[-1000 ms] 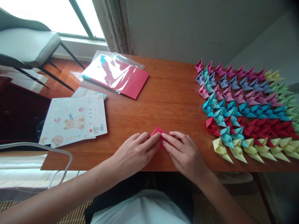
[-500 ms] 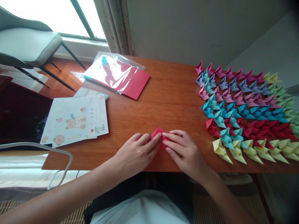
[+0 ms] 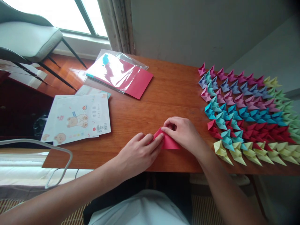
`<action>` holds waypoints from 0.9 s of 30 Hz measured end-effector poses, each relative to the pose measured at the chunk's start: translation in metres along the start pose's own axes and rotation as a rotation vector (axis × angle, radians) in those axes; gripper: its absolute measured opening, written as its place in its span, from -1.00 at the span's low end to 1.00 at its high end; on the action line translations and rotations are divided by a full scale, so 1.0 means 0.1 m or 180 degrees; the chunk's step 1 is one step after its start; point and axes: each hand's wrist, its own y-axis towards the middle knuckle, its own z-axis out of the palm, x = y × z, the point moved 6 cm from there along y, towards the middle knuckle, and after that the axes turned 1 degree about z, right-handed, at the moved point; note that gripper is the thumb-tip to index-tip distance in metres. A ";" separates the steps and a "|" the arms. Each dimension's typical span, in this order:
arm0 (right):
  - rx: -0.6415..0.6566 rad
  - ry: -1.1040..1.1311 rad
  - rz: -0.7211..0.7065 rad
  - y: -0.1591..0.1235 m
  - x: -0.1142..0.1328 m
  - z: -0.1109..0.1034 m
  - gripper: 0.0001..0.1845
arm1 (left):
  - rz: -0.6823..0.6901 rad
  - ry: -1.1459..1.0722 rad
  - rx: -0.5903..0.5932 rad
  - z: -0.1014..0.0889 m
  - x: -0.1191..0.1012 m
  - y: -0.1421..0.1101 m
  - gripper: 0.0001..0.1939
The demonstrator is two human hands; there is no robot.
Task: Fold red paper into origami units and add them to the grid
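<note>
A small red folded paper (image 3: 169,142) lies on the wooden table (image 3: 164,100) near its front edge. My left hand (image 3: 138,153) presses the paper's left side with its fingertips, fingers close together. My right hand (image 3: 185,132) rests curled over the paper's upper right part, fingertips pinching a fold at its top. Part of the paper is hidden beneath both hands.
Rows of several folded paper pieces (image 3: 246,115) in pink, purple, blue, red, yellow and green cover the table's right side. A plastic pack of coloured sheets (image 3: 119,73) lies at the back left. A bear-printed packet (image 3: 77,120) lies at the left. A chair (image 3: 25,37) stands by the window.
My right hand has moved up and over the red paper and curled its fingers. More of the paper's lower right side now shows. My left hand stayed nearly in place.
</note>
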 end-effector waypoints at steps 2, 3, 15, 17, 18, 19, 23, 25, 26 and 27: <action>0.0013 -0.0016 0.0081 0.01 -0.02 -0.01 -0.88 | 0.0037 -0.0004 -0.0015 0.00 0.00 0.00 -0.65; 0.0022 -0.0020 0.0119 0.02 -0.03 -0.01 -0.88 | 0.0051 -0.0006 -0.0015 0.00 0.00 0.00 -0.65; 0.0193 0.0110 0.0346 0.10 -0.09 -0.01 -0.86 | 0.0014 0.0000 0.0015 0.01 -0.02 0.00 -0.65; 0.0181 0.0035 0.0378 0.10 -0.08 -0.01 -0.86 | 0.0021 0.0015 0.0001 0.00 -0.03 -0.01 -0.65; 0.0179 -0.0004 0.0393 0.10 -0.07 -0.01 -0.86 | 0.0023 0.0025 -0.0005 0.00 -0.03 -0.01 -0.65; 0.0174 -0.0045 0.0410 0.10 -0.06 -0.01 -0.86 | 0.0025 0.0030 -0.0003 0.01 -0.03 -0.01 -0.65; 0.0159 -0.0274 0.0458 0.12 -0.03 -0.03 -0.85 | 0.0019 0.0013 0.0031 0.02 -0.02 0.00 -0.66; 0.0195 -0.0353 0.0412 0.13 -0.01 -0.03 -0.84 | 0.0015 0.0022 0.0031 0.02 -0.03 0.00 -0.67; 0.0219 -0.0368 0.0383 0.13 -0.01 -0.03 -0.84 | 0.0013 0.0030 0.0035 0.02 -0.03 0.00 -0.67; 0.0233 -0.0377 0.0366 0.13 -0.01 -0.03 -0.83 | 0.0013 0.0037 0.0040 0.02 -0.03 0.00 -0.67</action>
